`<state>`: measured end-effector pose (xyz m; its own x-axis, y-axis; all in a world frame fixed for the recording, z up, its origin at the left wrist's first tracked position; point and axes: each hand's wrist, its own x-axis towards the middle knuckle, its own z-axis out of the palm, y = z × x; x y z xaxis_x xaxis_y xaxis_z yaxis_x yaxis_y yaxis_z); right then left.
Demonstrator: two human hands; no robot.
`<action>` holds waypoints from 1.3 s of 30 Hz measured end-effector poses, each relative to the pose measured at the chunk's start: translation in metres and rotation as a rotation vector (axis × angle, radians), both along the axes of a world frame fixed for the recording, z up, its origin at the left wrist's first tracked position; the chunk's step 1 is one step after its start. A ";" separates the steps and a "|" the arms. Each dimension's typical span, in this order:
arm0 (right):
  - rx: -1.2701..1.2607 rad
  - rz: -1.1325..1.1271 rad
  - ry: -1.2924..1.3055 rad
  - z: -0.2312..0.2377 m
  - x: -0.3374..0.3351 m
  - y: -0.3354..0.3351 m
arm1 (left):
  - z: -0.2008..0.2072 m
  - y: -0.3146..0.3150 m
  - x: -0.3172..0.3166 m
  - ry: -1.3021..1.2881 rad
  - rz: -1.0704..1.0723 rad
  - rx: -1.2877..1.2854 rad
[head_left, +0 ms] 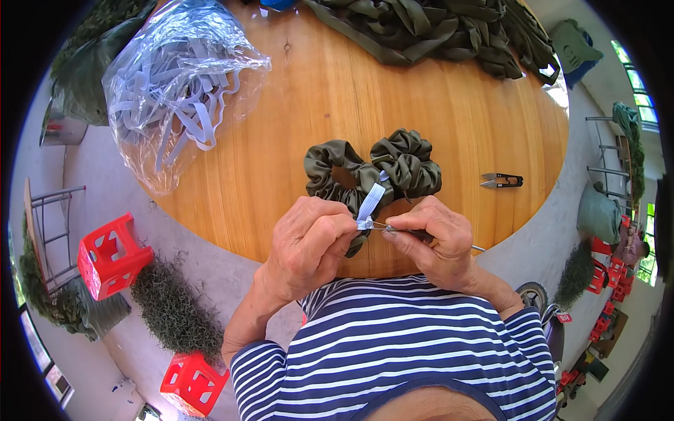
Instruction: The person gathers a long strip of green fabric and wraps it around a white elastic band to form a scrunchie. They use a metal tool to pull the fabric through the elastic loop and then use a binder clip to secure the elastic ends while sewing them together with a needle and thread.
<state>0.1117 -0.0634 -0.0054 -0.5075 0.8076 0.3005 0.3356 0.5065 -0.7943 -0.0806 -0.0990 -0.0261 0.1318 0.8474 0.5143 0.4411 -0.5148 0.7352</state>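
My left hand (307, 240) is closed, pinching a white elastic band (371, 202) close to a small bunched knot or loop. My right hand (437, 240) is closed on a thin metal tool (380, 226), whose fine tip meets the elastic at that spot. Its exact kind is hidden by my fingers; a slim metal end pokes out past that hand. Just beyond my hands lie gathered dark olive satin fabric rings like scrunchies, one on the left (327, 163) and one on the right (414, 165). Part of the fabric passes under my left fingers.
Thread snips (501, 180) rest on the round wooden table (463, 133), to the right. A clear plastic bag (175, 105) of white elastic strips lies far left. Olive fabric strips (435, 31) are heaped at the far edge. Red stools (112, 256) stand on the floor at left.
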 end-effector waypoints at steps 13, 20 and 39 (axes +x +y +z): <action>0.023 0.033 0.031 -0.001 0.000 0.002 | -0.002 0.000 0.000 -0.002 0.005 0.031; -0.890 0.113 0.048 0.014 0.005 0.004 | 0.010 0.004 -0.008 -0.417 -0.191 -0.712; -0.820 0.109 0.092 0.002 -0.003 0.001 | 0.000 -0.001 0.013 0.142 0.112 -0.090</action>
<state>0.1090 -0.0628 -0.0031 -0.5977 0.7361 -0.3178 0.2334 -0.2194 -0.9473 -0.0672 -0.1003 -0.0259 0.0999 0.9026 0.4186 0.5943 -0.3916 0.7025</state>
